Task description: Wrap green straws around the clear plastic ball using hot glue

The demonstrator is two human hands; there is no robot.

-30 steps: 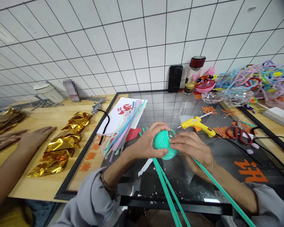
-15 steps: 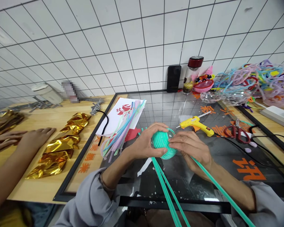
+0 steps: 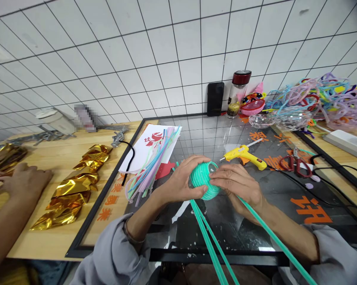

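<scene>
So the green coiled ball [image 3: 201,179] was gripped by the left hand [image 3: 183,180], its rim [image 3: 211,163] basically pinched by the right hand [image 3: 240,183].

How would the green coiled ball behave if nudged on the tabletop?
The green coiled ball would probably roll, given its rounded sides. The long green stems beside it, if attached, might curb that. Its top looks open, so it may be light for its size.

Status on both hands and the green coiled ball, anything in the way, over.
Left hand cupped around green coiled ball. Right hand touching its right side, green strand trailing. Yellow glue gun lies beyond; nothing seen blocking.
</scene>
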